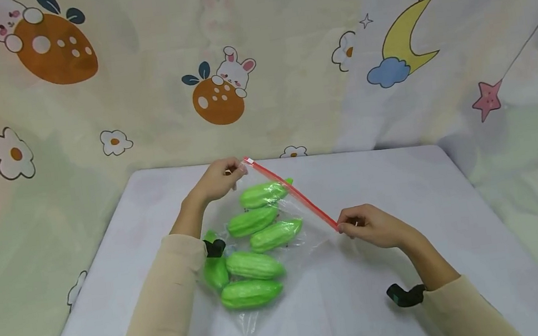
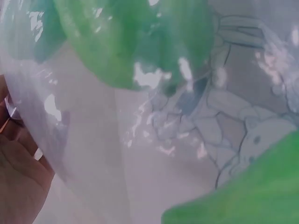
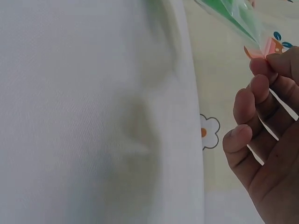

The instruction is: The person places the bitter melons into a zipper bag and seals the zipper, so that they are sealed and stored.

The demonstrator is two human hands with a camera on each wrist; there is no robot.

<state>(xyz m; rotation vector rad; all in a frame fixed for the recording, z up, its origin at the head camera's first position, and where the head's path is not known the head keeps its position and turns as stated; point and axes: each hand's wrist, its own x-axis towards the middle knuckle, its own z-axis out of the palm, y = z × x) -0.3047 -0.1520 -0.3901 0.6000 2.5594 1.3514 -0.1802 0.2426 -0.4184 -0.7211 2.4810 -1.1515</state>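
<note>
A clear plastic zip bag [image 1: 249, 327] hangs between my two hands, with several green, ridged, gourd-like pieces [image 1: 256, 265] inside. Along its top runs a red zip strip [image 1: 297, 195], slanting down from left to right, with a white slider [image 1: 249, 161] at the left end. My left hand [image 1: 221, 179] pinches the upper left corner beside the slider. At the strip's right end, my right hand [image 1: 374, 226] pinches the corner between thumb and index finger. The right wrist view shows that pinch on the red end [image 3: 268, 49]. Line drawings [image 2: 224, 126] show through the bag in the left wrist view.
Below the bag is a white-covered table [image 1: 367, 313]. A cloth backdrop [image 1: 298, 75] printed with rabbits, flowers, a moon and stars stands behind it. Dark wrist cameras [image 1: 405, 295] are worn on both wrists.
</note>
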